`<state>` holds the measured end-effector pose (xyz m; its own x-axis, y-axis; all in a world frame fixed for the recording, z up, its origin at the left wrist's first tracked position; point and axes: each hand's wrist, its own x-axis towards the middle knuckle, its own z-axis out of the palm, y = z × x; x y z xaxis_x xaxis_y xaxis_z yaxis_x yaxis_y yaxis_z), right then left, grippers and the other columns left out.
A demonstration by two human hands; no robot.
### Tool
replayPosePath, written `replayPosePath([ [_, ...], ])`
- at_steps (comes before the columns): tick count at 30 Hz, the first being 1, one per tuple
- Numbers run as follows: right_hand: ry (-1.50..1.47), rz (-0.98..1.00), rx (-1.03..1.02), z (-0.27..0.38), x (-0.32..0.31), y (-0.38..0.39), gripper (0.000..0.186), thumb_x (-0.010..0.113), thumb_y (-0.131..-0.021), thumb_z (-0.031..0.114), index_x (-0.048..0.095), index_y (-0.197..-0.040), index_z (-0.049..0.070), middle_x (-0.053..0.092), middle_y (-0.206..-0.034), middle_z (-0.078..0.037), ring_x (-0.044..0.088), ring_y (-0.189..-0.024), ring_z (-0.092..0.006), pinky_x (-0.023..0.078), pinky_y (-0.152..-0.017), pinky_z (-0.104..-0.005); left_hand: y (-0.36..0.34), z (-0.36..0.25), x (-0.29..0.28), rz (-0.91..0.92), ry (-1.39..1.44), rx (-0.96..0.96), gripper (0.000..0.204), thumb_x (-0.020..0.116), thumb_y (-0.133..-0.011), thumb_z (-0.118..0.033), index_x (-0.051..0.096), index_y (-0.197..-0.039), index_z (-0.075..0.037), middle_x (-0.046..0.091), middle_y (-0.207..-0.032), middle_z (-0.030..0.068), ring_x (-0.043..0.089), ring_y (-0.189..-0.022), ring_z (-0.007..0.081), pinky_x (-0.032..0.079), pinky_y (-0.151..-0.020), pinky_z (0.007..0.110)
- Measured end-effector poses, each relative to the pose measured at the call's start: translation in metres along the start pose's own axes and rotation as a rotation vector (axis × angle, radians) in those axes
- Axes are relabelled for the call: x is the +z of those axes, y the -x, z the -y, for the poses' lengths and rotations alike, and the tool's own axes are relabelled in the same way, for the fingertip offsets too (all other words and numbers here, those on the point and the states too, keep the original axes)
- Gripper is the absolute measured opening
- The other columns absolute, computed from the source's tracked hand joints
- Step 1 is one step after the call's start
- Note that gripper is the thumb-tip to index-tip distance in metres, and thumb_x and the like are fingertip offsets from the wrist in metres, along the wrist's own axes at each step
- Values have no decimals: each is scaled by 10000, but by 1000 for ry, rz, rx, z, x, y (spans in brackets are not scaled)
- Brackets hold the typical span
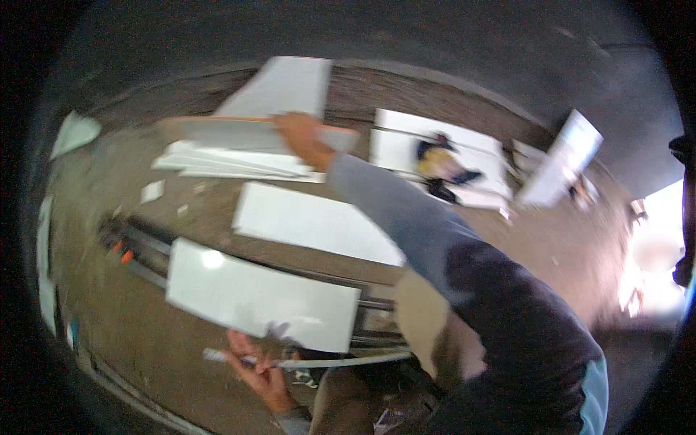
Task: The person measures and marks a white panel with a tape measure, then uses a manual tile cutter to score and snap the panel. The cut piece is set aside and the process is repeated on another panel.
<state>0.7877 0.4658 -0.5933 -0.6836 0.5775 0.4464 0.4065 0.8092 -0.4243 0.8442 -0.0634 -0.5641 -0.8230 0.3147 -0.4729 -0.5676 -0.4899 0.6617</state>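
Note:
My right hand [299,136] reaches far forward and grips the edge of a white tile [225,133] that it holds above a stack of white tiles [232,165]. My left hand [255,370] is low, close to my body, closed around a long thin white strip [348,359] that points right. Just above that hand a large white tile [261,293] lies across a dark rail tool [134,250] with orange knobs. A second large white tile [312,221] lies flat between the two hands.
One more white tile [283,85] leans behind the stack. White tiles [395,145] to the right carry a dark and yellow object [441,163]. A tilted white board [562,167] stands farther right. Small white offcuts [152,191] lie on the brown floor. Bright light enters at the right edge.

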Motion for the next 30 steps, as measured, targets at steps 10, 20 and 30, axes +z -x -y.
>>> replayPosePath([
  [10, 485, -125, 43, 0, 27, -26, 400, 595, -929, 146, 602, -1300, -4, 586, -1195, -161, 532, -1157, -324, 411, -1033, -494, -20, -7, -30, 494, 361, -362, 565, 423, -1114, -492, 552, -1473, -75, 751, -1134, 167, 631, -671, 192, 577, -724, 391],
  [20, 525, -288, -77, -18, 24, -16, 437, 566, -924, 140, 569, -1291, -97, 539, -1208, -227, 502, -1167, -377, 398, -1065, -516, -9, -2, -12, 240, 73, -224, 621, 356, -1126, -498, 252, -1651, -184, 731, -1169, 66, 569, -552, 96, 653, -626, 346],
  [30, 325, -117, 70, -34, 36, -15, 433, 424, -1022, 99, 507, -1411, -72, 534, -1366, -285, 514, -1285, -432, 332, -1169, -591, 21, 6, 25, -23, -90, -86, 603, 386, -1123, -484, 299, -1632, -172, 721, -1082, 23, 581, -576, 72, 637, -604, 370],
])
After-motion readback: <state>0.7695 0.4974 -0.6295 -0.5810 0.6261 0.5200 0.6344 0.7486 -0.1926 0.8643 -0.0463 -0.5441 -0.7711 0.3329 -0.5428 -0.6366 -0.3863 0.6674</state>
